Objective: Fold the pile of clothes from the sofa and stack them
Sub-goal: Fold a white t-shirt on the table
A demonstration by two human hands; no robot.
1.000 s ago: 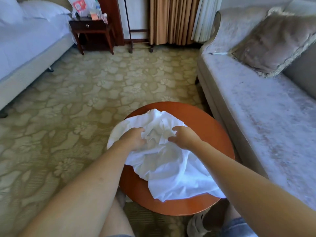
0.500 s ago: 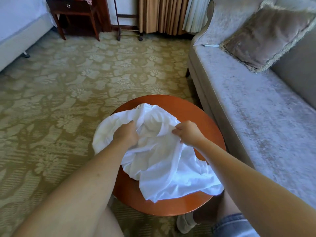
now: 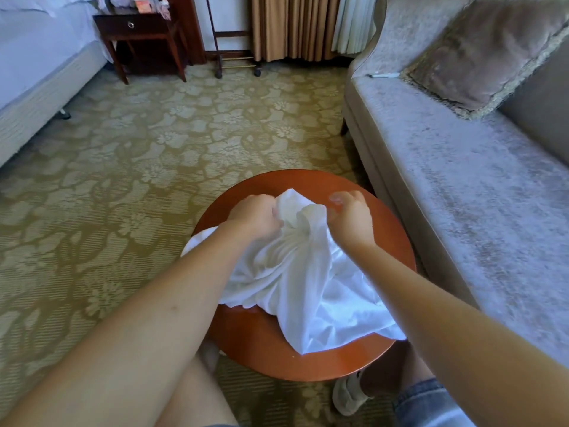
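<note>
A crumpled white garment (image 3: 303,282) lies on a round reddish-brown table (image 3: 308,362) in front of me. My left hand (image 3: 254,215) grips a bunched part of the cloth near its far edge. My right hand (image 3: 351,218) pinches the cloth just to the right of that, fingers curled. The fabric is gathered into folds between the two hands and trails toward the table's near right edge. The grey sofa (image 3: 462,192) on the right has no clothes on the part I can see.
A brown cushion (image 3: 480,53) leans at the sofa's back and a pen-like object (image 3: 383,75) lies beside it. A bed (image 3: 37,72) stands at far left, a dark nightstand (image 3: 141,32) behind it. Patterned carpet (image 3: 154,155) surrounds the table. My knees sit under the table's near edge.
Both hands moved toward the table's far side, dragging the white garment with them and bunching it tighter between them. The view tilted slightly.
</note>
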